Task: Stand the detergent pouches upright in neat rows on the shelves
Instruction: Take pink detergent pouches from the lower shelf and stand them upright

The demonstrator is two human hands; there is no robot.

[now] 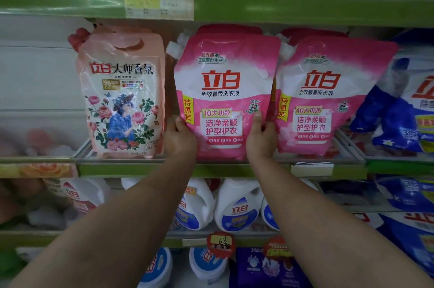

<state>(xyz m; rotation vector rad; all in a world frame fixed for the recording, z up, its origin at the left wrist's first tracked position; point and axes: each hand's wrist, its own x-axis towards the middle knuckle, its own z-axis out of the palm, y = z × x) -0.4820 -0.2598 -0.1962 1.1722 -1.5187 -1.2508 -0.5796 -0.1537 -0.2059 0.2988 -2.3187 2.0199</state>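
The left hand (179, 137) and right hand (260, 138) clamp the lower side edges of the middle pink pouch (223, 97), thumbs curled over its front face and the other fingers hidden behind it, a two-sided hold that likely serves to square the soft pack and seat its base on the shelf (211, 169). The held pouch stands nearly upright, front label outward, white spout cap at the top corner above the left-hand grip. Just beyond the right-hand grip stands a matching pink pouch (328, 95); beyond the left-hand grip, a peach floral pouch (122, 92).
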